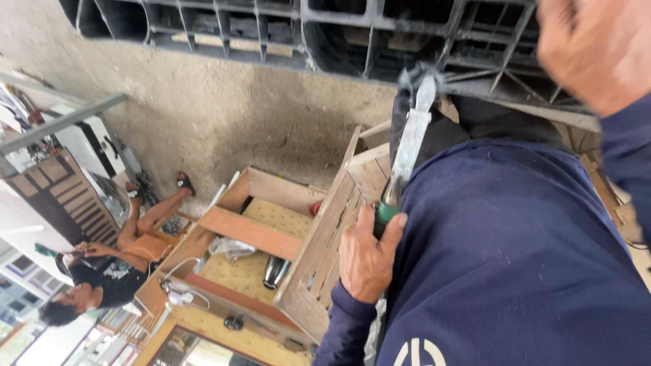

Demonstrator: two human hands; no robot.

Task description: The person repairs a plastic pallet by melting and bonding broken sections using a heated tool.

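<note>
My left hand (366, 261) grips the green handle of a long tool with a flat silvery blade (409, 146). The blade points up toward a black plastic grid pallet (339, 30), with its tip close to the pallet's edge. My right hand (590, 47) is at the top right, blurred and cut off by the frame edge, next to the pallet; I cannot tell what its fingers do. My dark blue long-sleeved shirt (508, 257) fills the lower right of the view.
A wooden slatted crate (325, 244) stands beside my left hand, joined to an open wooden box frame (251, 230) holding a shiny metal cylinder (274, 271). Another person (115, 264) sits on the concrete floor (224, 115) at the left. A white corded device (178, 295) lies nearby.
</note>
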